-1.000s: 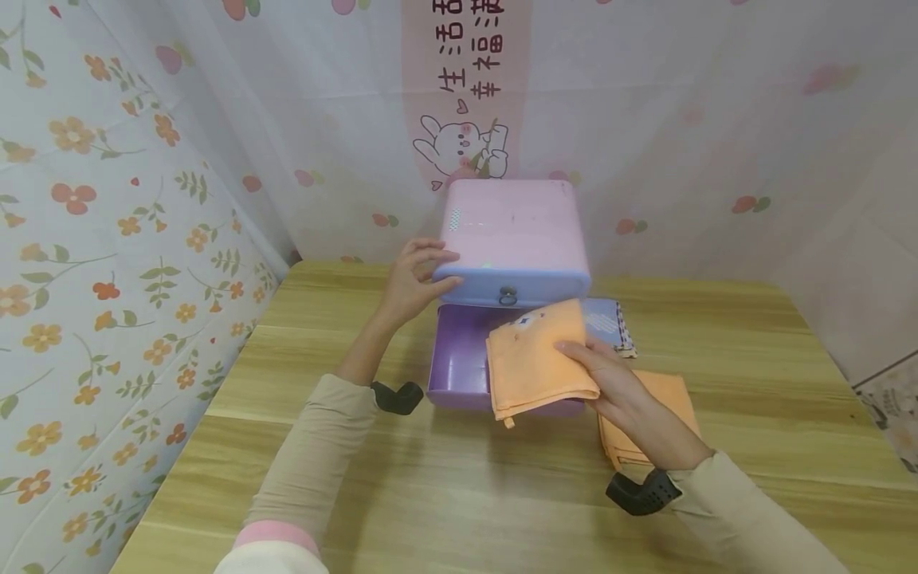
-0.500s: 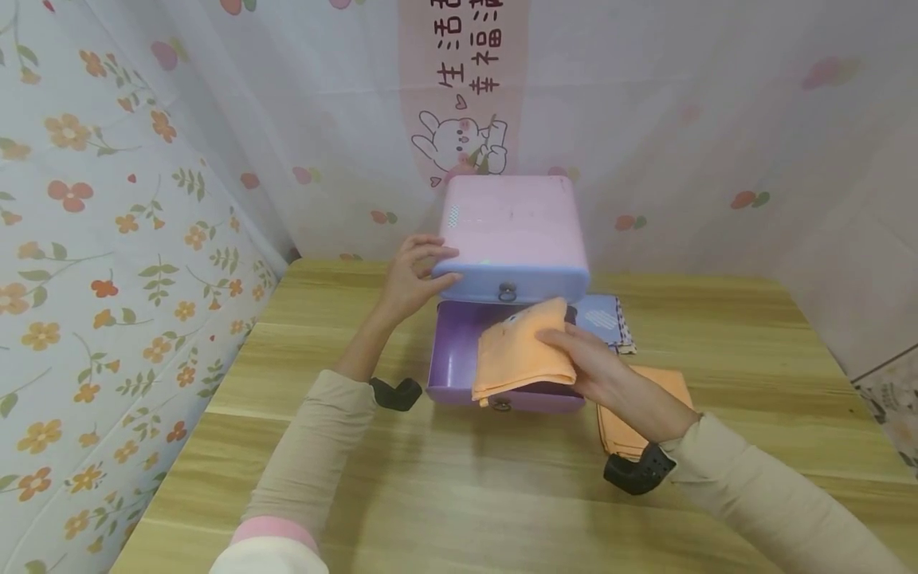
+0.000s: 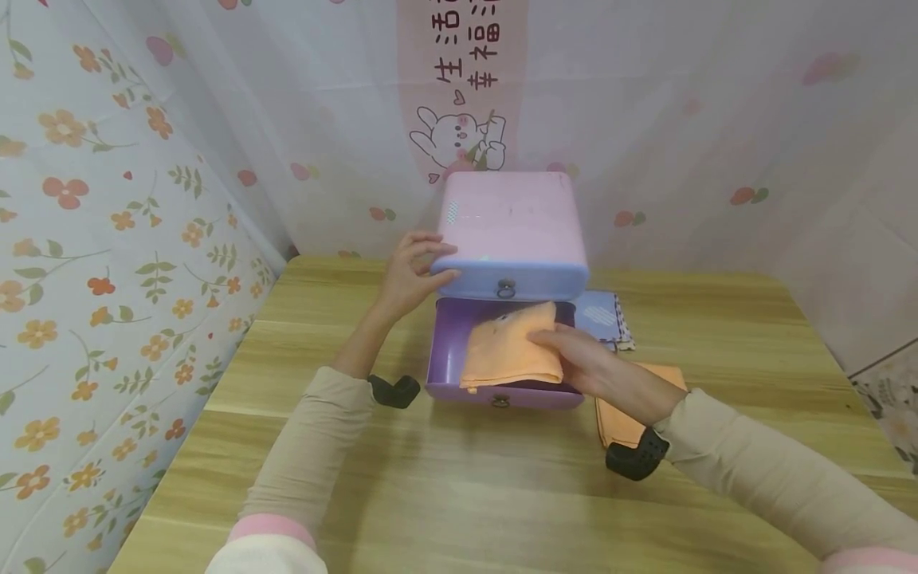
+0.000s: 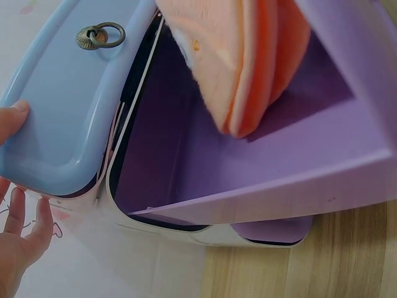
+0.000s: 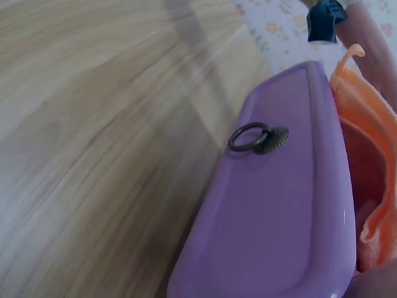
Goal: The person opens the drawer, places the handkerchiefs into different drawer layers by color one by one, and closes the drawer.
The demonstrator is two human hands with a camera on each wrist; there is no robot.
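My right hand grips a folded orange towel, thumb on top, inside the opening of the pulled-out purple drawer. In the left wrist view the towel's folded layers hang over the drawer floor. The right wrist view shows the drawer's purple front with its ring pull. My left hand holds the left front corner of the small chest, pink on top. Its thumb rests on the blue upper drawer front, the fingers against the side.
Another folded orange towel lies on the wooden table under my right forearm. Behind it, right of the chest, lies a folded blue patterned cloth. A printed curtain hangs behind the table, a floral one at the left.
My right hand has moved left and lowered the orange towel from in front of the chest into the purple drawer's opening. The left hand has stayed on the chest.
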